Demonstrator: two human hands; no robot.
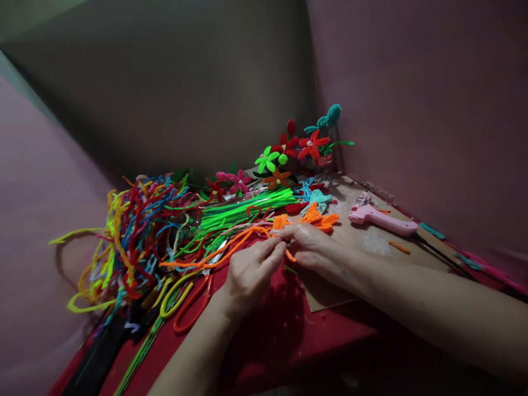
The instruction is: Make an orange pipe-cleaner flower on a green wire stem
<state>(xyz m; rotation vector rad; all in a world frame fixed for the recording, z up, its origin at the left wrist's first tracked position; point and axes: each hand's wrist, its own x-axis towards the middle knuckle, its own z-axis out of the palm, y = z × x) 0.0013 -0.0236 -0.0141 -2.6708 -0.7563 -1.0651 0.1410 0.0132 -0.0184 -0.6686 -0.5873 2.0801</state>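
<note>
Both hands meet over the front of the table, fingertips pinched close together on an orange pipe cleaner [290, 256]. My left hand [252, 270] is closed, thumb and forefinger pressed at its near end. My right hand [315, 248] is closed too, pinching from the other side; its fingers partly hide the piece. Just beyond them lie orange pipe-cleaner petals [315, 216]. Long loose orange pipe cleaners [231, 248] stretch off to the left behind my left hand.
Left, a tangled heap of coloured pipe cleaners [136, 236] and scissors [193, 308]. Green pipe cleaners [247, 209] lie behind. Finished flowers [313, 144] stand at the back. A pink glue gun [381, 219] rests on cardboard [330, 294] at right. Walls close in the corner.
</note>
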